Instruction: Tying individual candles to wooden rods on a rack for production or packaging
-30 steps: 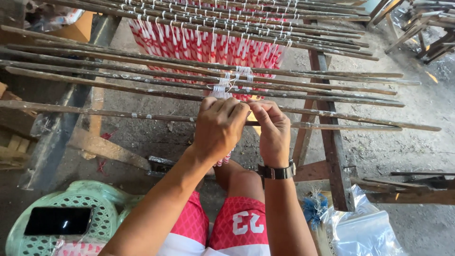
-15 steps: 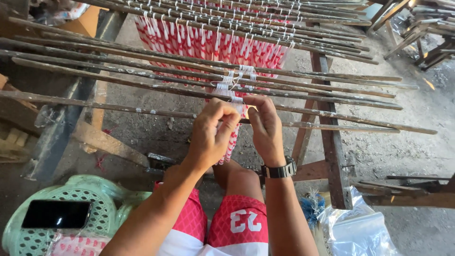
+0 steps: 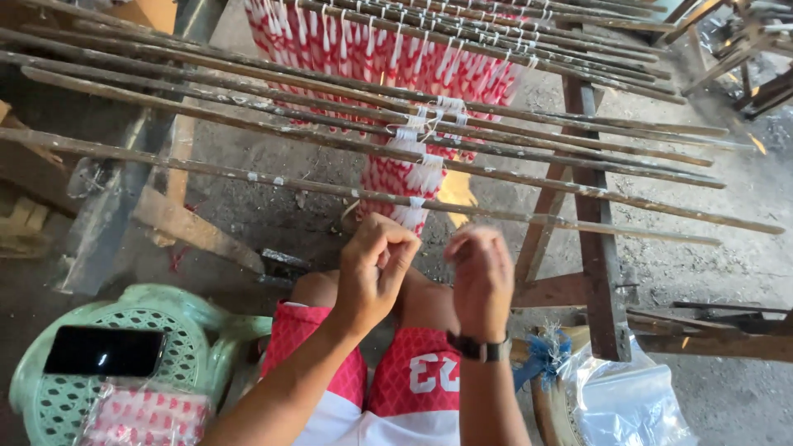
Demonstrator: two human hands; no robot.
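Hands, left hand [image 3: 376, 268] and right hand [image 3: 481, 277], hover just below nearest stick [image 3: 248, 176].

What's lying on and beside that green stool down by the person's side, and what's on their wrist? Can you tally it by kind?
Green plastic stool: 1
Black phone on the stool: 1
Packet of red and white pieces on the stool: 1
Black wristwatch on the right wrist: 1
Clear plastic bag on the other side: 1
Total: 5
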